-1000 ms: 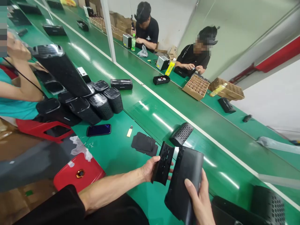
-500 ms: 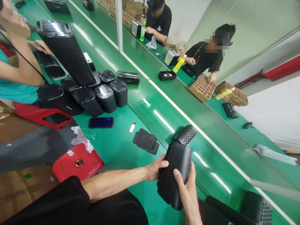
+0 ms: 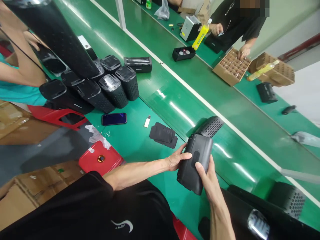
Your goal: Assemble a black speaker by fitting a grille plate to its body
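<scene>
Left hand [image 3: 177,160] and right hand [image 3: 207,178] clamp a black speaker casing [image 3: 200,146] low over a green table [image 3: 192,211].
Gripped from both sides, it sits steady; a black perforated grille [image 3: 210,126] lies just beyond it.

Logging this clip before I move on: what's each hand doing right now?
Left hand: closed, holding the black speaker housing from one side.
Right hand: closed, holding the same black speaker housing, thumb on its face.
</scene>
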`<move>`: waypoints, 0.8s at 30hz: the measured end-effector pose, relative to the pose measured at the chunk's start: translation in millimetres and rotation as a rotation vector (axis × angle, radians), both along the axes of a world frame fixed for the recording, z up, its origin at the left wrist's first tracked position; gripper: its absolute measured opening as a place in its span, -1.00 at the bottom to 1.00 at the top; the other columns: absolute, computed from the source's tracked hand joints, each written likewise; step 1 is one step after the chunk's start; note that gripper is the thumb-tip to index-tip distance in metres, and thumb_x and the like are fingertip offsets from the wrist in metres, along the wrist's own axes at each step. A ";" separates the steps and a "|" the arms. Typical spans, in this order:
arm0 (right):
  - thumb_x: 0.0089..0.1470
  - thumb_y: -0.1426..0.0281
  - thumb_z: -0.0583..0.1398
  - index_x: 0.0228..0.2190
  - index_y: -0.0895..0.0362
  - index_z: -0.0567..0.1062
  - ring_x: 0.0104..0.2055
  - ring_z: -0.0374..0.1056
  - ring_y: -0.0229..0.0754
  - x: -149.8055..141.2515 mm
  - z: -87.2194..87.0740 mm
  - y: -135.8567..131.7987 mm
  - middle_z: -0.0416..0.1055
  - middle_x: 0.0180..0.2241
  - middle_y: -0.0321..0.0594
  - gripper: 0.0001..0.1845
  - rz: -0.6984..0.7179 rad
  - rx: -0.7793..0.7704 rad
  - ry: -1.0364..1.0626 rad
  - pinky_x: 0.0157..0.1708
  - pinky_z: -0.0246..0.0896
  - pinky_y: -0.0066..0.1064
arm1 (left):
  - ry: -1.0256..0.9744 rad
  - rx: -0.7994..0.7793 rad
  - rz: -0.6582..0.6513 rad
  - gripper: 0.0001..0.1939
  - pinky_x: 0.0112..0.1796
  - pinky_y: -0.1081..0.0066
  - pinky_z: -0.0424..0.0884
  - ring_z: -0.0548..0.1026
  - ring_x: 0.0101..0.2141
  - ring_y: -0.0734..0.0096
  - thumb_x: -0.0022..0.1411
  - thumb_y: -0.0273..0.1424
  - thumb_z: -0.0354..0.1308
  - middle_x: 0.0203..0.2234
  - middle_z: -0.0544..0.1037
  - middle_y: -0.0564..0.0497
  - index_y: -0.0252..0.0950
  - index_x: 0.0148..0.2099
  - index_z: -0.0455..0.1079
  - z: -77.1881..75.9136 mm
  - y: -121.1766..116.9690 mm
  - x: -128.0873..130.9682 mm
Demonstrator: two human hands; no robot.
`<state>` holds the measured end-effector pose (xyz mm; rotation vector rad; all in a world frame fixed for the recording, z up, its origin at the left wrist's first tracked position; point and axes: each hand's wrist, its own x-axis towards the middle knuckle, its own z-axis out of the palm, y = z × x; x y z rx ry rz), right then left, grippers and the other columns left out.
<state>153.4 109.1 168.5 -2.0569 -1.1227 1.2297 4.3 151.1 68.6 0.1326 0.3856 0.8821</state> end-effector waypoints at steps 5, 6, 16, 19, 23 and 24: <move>-0.11 -0.03 0.45 0.47 -0.06 -0.24 0.47 -0.04 0.31 -36.3 -6.9 -51.5 -0.30 0.51 0.10 0.40 -0.182 0.247 -0.029 0.25 0.21 0.18 | 0.087 0.006 0.115 0.10 -0.04 0.16 0.45 0.61 -0.12 0.14 -0.01 -0.25 0.55 -0.01 0.61 -0.13 -0.05 0.48 0.08 15.8 13.2 -5.2; -0.12 -0.02 0.46 0.46 -0.03 -0.24 0.47 -0.06 0.29 -47.4 -11.3 -57.1 -0.29 0.50 0.14 0.41 -0.225 0.298 -0.053 0.26 0.20 0.18 | 0.093 0.007 0.132 0.11 -0.02 0.15 0.44 0.60 -0.11 0.13 0.00 -0.25 0.55 -0.01 0.61 -0.13 -0.05 0.49 0.06 18.9 14.5 -4.5; -0.10 -0.02 0.42 0.33 0.09 0.05 0.28 0.23 0.25 -54.1 -30.9 -68.3 0.11 0.30 0.15 0.14 -0.474 0.385 0.001 0.16 0.30 0.08 | 0.266 0.056 -0.036 0.24 0.06 -0.02 0.41 0.52 0.07 -0.03 -0.03 -0.10 0.54 0.15 0.50 -0.21 0.00 0.53 -0.10 19.4 18.4 -13.4; -0.10 0.00 0.42 0.33 0.06 0.10 0.19 0.30 0.22 -30.1 -34.0 -92.6 0.22 0.23 0.08 0.11 -0.412 0.324 0.122 0.14 0.28 0.11 | 0.429 0.280 -0.165 0.23 0.14 -0.09 0.35 0.41 0.21 -0.13 -0.08 -0.05 0.55 0.33 0.33 -0.23 0.00 0.53 -0.02 24.3 49.5 -50.8; -0.12 -0.02 0.42 0.32 0.01 0.17 0.16 0.30 0.21 -7.3 -38.3 -118.9 0.24 0.24 0.04 0.07 -0.315 0.279 0.161 0.12 0.27 0.10 | 0.553 0.732 -0.500 0.19 0.27 0.00 0.26 0.34 0.30 -0.11 -0.11 -0.23 0.59 0.34 0.36 -0.15 -0.05 0.51 0.11 40.8 81.8 -88.7; -0.12 -0.02 0.42 0.32 0.00 0.18 0.16 0.30 0.21 -4.5 -38.3 -122.7 0.23 0.25 0.04 0.06 -0.303 0.272 0.161 0.11 0.27 0.08 | 0.562 0.780 -0.555 0.18 0.27 0.00 0.28 0.34 0.30 -0.11 -0.08 -0.22 0.58 0.33 0.37 -0.13 -0.05 0.51 0.09 44.8 84.0 -93.2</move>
